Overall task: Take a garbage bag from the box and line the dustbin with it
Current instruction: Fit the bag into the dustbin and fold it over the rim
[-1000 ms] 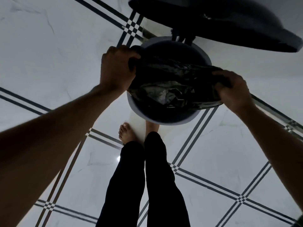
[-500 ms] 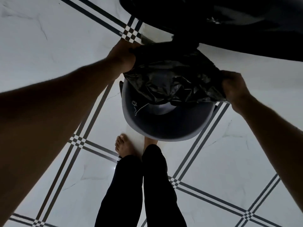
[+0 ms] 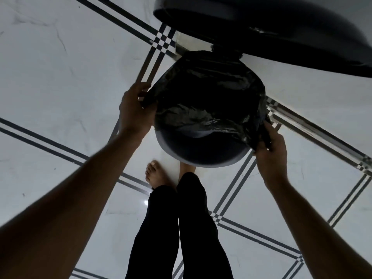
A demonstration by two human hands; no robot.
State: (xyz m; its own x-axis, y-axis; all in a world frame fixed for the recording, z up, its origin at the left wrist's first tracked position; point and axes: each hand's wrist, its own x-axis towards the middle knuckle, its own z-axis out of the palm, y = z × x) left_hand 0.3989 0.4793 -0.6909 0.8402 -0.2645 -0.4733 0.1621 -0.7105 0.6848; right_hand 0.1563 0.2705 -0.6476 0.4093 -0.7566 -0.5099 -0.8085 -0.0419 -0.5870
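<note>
1. Crinkled black plastic garbage bag [image 3: 209, 101] drapes over the far rim of the round grey plastic dustbin [image 3: 201, 156] on the white tiled floor [image 3: 60, 77].
2. Left hand [image 3: 134, 111] pinches the bag's left edge.
3. Right hand [image 3: 269, 148] grips its right edge.

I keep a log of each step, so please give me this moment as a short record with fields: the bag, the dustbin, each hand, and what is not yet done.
bag: black garbage bag, opened over the mouth of the dustbin, its edge folded over the far and side rim
dustbin: round grey dustbin on the tiled floor, lid raised
left hand: left hand pinches the bag's edge at the left rim
right hand: right hand grips the bag's edge at the right rim
not yet done: near rim is bare
</note>
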